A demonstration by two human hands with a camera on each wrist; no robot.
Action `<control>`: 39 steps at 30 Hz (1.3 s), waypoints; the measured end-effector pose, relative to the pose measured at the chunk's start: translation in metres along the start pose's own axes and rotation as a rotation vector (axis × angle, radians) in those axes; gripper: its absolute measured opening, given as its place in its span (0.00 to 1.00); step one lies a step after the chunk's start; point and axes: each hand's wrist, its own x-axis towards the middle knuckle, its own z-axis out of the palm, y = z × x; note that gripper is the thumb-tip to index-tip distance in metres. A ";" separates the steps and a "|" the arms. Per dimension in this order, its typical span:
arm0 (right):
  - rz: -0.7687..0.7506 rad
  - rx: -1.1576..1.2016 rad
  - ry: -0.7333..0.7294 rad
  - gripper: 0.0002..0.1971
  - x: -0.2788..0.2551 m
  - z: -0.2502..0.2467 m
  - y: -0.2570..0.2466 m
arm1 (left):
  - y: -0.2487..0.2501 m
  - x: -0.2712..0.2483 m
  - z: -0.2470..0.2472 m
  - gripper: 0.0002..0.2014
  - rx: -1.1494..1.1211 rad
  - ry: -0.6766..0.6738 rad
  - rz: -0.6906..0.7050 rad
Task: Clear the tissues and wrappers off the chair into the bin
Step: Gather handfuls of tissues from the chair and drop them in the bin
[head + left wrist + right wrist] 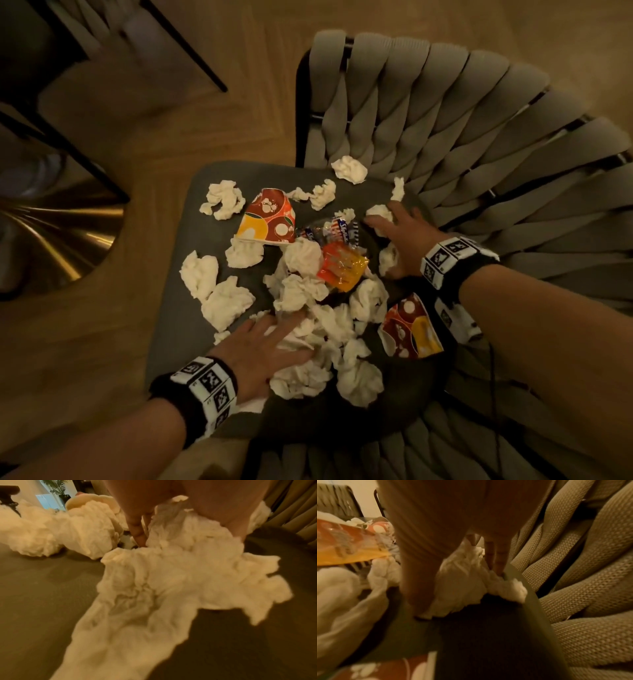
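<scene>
Dozens of crumpled tissues lie scattered over the dark seat of the chair, from a loose clump at nine o'clock on the cushion to a thick heap in its middle. At seven o'clock the left hand lies flat on a flattened tissue, its fingers spread and straight, pressing down into the paper rather than curling round it. At eleven o'clock a printed paper cup lies on its side, touching tissues below its rim. Just past the centre, toward one o'clock, sit a striped candy wrapper and an orange wrapper, the orange one resting on top of the heap. At four o'clock a second printed cup lies tipped near the seat's edge. At two o'clock the right hand reaches in with fingers spread wide over a small wad of tissue, touching it beside the woven backrest; I cannot tell whether the thumb has closed on it.
</scene>
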 end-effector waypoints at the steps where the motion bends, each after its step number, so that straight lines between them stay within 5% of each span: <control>1: -0.010 0.024 0.027 0.52 0.002 0.001 -0.002 | -0.001 0.003 -0.002 0.42 -0.010 -0.007 -0.006; 11: 0.021 0.245 0.195 0.22 -0.004 0.003 -0.013 | 0.008 0.011 -0.031 0.26 -0.202 -0.040 -0.006; 14: 0.038 0.333 0.247 0.22 -0.020 -0.002 -0.015 | 0.019 0.000 -0.040 0.27 -0.237 -0.013 -0.035; 21: 0.030 0.445 0.347 0.23 -0.044 -0.011 -0.015 | 0.012 -0.052 -0.038 0.23 -0.402 0.377 -0.141; 27: 0.046 0.427 0.324 0.25 -0.043 -0.007 -0.012 | -0.030 -0.057 -0.028 0.28 -0.404 0.354 -0.559; 34: 0.064 0.406 0.306 0.24 -0.045 0.000 -0.010 | -0.027 -0.016 -0.002 0.43 -0.298 0.301 -0.582; 39: 0.077 0.382 0.293 0.24 -0.049 -0.006 -0.007 | -0.025 0.001 -0.002 0.33 -0.415 0.328 -0.619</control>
